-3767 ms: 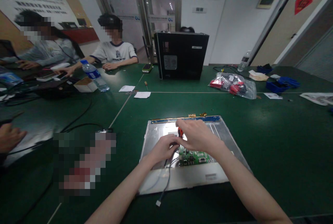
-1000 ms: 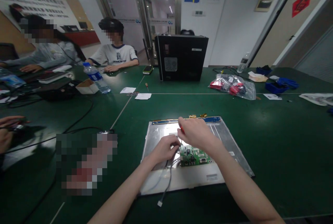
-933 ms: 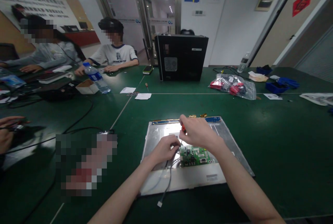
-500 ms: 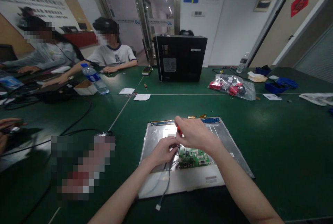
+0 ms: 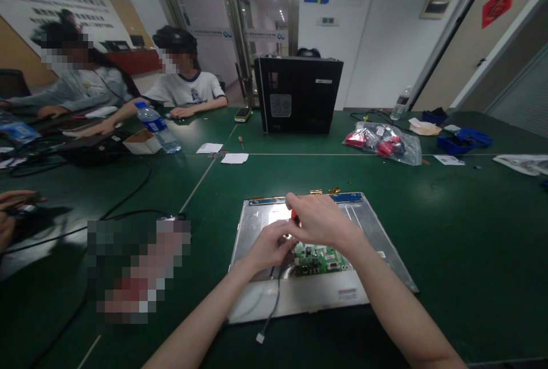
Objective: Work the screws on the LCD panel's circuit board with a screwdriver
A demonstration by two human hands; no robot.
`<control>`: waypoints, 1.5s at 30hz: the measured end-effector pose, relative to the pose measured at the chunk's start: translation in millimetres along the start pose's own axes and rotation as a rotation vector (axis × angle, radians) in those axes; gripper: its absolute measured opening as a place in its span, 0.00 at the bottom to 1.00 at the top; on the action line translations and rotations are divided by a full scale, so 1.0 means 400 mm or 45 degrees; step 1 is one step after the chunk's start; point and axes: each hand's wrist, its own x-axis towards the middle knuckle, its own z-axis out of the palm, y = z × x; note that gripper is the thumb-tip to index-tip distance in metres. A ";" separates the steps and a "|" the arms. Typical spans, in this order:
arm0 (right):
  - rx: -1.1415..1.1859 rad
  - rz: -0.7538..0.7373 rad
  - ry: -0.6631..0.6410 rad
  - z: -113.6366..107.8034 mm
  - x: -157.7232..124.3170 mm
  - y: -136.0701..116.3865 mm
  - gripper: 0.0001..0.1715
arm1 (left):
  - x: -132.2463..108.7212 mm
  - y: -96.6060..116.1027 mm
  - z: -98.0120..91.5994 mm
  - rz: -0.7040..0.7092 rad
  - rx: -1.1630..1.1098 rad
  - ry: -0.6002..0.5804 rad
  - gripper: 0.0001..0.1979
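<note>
A flat metal-backed display panel (image 5: 299, 296) lies on the green table in front of me. A green circuit board (image 5: 321, 259) sits on its back, partly covered by my hands. My right hand (image 5: 321, 219) is closed from above around a red-handled screwdriver (image 5: 294, 215), most of which is hidden by my fingers. Beside it, my left hand (image 5: 272, 243) has its fingers pinched together at the board's upper left corner; what they hold cannot be made out. A grey cable (image 5: 277, 300) with a white plug (image 5: 260, 337) runs from under my left hand over the panel's near edge.
A black computer case (image 5: 299, 95) stands at the back. To its right lie a plastic bag with red items (image 5: 385, 141) and a blue tray (image 5: 456, 145). At left are a water bottle (image 5: 158, 128), black cables (image 5: 128, 197) and another person's hand (image 5: 15, 206). Two people sit across the table.
The view has shifted very slightly. Both hands stay at the board's upper left corner, with the right hand's grip on the screwdriver turned a little.
</note>
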 end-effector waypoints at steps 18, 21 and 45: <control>-0.089 0.097 -0.059 -0.006 0.009 -0.016 0.13 | 0.004 -0.008 0.008 -0.085 -0.006 -0.020 0.05; -0.078 0.071 -0.005 -0.007 0.004 -0.011 0.09 | 0.004 0.000 0.005 -0.064 -0.062 -0.023 0.06; -0.080 0.146 -0.061 0.001 0.010 -0.004 0.25 | -0.003 0.000 0.010 -0.030 0.033 -0.036 0.08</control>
